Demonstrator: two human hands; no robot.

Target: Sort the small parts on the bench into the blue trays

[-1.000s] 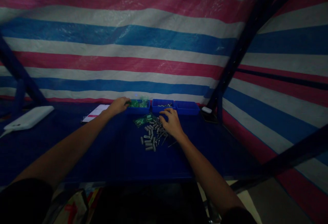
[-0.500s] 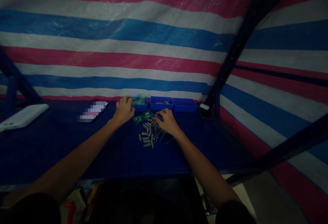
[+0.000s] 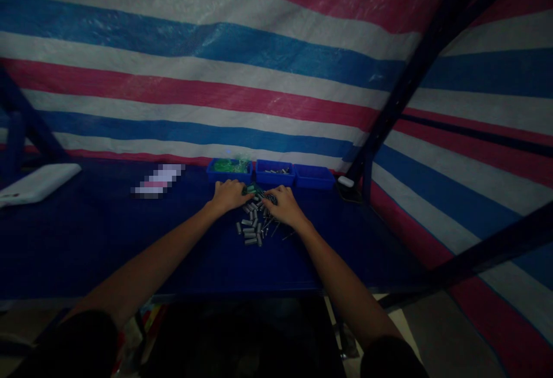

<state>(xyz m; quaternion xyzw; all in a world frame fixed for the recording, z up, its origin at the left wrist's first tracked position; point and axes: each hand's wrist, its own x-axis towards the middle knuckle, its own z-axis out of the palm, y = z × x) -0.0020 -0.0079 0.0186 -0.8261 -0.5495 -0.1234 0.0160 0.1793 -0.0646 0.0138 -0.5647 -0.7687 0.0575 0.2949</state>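
Observation:
A small clear-green plastic bag (image 3: 251, 188) lies between my hands, bunched up at the far side of a heap of metal parts. My left hand (image 3: 230, 195) has its fingers closed on the bag's left side. At the bag's right end, my right hand (image 3: 281, 204) curls over the heap with thumb and fingers drawn together; what they pinch is hidden. Below the hands lie several short grey metal cylinders (image 3: 249, 234). Thin metal rods (image 3: 275, 229) stick out from under the right hand. It is dim, so small details are hard to make out.
Behind the hands stand a blue bin with green plastic bags (image 3: 224, 166), a blue bin with small metal parts (image 3: 275, 178) and another blue bin (image 3: 314, 177). A white case (image 3: 345, 181) sits on a dark phone-like object at right. A white device (image 3: 41, 183) lies far left.
My left hand has come away from the green-bag bin, moving right and nearer to the right hand. The plastic bag, flat before, is now bunched between them. My right hand has hardly moved.

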